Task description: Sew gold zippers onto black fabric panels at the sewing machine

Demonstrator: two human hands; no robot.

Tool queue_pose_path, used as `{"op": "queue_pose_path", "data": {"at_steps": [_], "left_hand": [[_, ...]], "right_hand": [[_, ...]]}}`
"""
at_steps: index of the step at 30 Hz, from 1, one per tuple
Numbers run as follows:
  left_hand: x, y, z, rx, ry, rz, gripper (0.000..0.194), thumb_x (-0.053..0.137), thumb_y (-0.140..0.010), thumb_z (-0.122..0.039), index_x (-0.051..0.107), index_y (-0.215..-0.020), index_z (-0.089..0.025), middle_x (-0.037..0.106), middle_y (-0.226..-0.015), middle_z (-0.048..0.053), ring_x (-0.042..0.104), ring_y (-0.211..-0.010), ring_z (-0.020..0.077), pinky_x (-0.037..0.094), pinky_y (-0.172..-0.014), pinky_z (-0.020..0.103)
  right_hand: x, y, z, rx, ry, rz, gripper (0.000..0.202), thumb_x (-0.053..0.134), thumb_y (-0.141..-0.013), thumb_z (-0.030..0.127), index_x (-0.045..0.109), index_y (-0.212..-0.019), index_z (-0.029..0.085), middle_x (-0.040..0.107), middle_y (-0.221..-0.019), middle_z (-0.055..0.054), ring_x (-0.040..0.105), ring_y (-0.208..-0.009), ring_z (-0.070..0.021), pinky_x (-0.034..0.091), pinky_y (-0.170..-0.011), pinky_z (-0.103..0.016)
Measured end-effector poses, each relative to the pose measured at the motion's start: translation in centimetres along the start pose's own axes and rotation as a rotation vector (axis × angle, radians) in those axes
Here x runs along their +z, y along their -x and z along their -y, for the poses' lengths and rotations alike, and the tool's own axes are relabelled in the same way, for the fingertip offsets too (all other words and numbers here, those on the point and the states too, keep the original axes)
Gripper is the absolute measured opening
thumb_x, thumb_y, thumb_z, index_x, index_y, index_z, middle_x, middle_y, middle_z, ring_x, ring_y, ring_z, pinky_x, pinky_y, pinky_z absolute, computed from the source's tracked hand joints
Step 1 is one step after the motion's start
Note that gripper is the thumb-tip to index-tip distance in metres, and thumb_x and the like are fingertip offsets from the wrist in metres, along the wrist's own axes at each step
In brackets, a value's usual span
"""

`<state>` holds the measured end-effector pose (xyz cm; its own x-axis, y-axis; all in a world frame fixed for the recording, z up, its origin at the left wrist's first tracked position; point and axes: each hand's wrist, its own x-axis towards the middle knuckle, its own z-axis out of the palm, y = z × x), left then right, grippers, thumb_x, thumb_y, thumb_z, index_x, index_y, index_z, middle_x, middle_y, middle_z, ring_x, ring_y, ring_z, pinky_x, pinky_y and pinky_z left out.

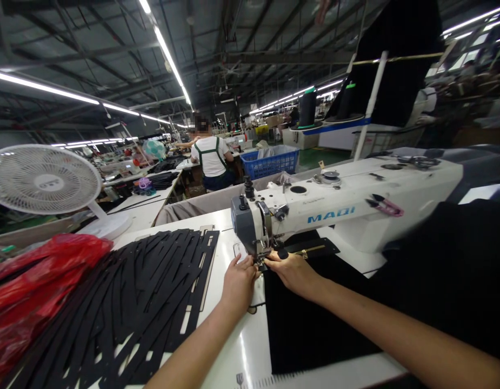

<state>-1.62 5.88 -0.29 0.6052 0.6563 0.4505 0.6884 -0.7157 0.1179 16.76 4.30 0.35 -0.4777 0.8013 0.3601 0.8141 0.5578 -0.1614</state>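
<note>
Beside the needle area of a white sewing machine [331, 213], my left hand [238, 280] rests on the machine bed with its fingers stretched out and slightly apart. I see nothing clearly held in it. Just right of the presser foot [261, 260], my right hand [294, 272] has its fingers bunched on the black fabric [314, 329]. That fabric hangs over the table's front edge. Behind the right hand lies a black strip with a gold zipper [314, 250]. Both hands partly hide the stitching spot.
Many cut black strips [152, 286] lie fanned out on the left, next to a red plastic bag [42, 286]. A white fan [47, 183] stands behind them. Pink-handled thread snips [385, 205] sit on the machine arm. Farther off are a seated person [211, 154] and a blue basket [270, 162].
</note>
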Motion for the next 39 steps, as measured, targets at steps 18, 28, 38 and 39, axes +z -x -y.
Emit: {"op": "queue_pose_path", "data": {"at_steps": [18,28,38,39], "left_hand": [[0.3,-0.1,-0.1,-0.026,0.017,-0.014,0.009,0.057,-0.084,-0.015,0.065,-0.081,-0.018,0.068,-0.103,0.007,0.062,-0.098,0.0208,0.046,-0.088,0.039],[0.1,-0.1,0.0,-0.115,0.065,-0.058,0.020,0.047,-0.087,-0.014,0.066,-0.087,-0.018,0.068,-0.103,0.008,0.062,-0.098,0.0204,0.047,-0.087,0.038],[-4.9,6.1,-6.8,-0.135,0.268,0.295,0.037,0.044,-0.087,-0.023,0.049,-0.124,-0.020,0.043,-0.137,0.010,0.027,-0.132,0.0286,0.016,-0.107,0.057],[-5.0,6.6,-7.8,-0.185,0.384,0.274,0.036,0.048,-0.085,-0.025,0.050,-0.121,-0.020,0.047,-0.134,0.010,0.031,-0.130,0.0288,0.019,-0.107,0.055]], "right_hand": [[1.1,0.9,-0.4,0.004,-0.045,-0.166,0.029,0.041,-0.085,0.011,0.065,-0.098,0.017,0.064,-0.106,-0.008,0.059,-0.097,-0.0214,0.045,-0.087,-0.033],[1.4,0.7,0.0,0.207,0.079,-0.079,0.045,0.047,-0.086,0.036,0.052,-0.122,0.009,0.051,-0.126,-0.017,0.040,-0.121,-0.0313,0.020,-0.103,-0.056],[0.8,10.0,6.3,0.273,0.206,-0.106,0.095,0.040,-0.075,0.073,0.031,-0.137,0.002,0.025,-0.142,-0.020,0.016,-0.132,-0.0352,0.017,-0.104,-0.054],[0.7,10.9,6.9,0.245,0.214,-0.139,0.095,0.041,-0.075,0.072,0.029,-0.138,0.002,0.027,-0.142,-0.020,0.019,-0.132,-0.0351,0.020,-0.103,-0.053]]}}
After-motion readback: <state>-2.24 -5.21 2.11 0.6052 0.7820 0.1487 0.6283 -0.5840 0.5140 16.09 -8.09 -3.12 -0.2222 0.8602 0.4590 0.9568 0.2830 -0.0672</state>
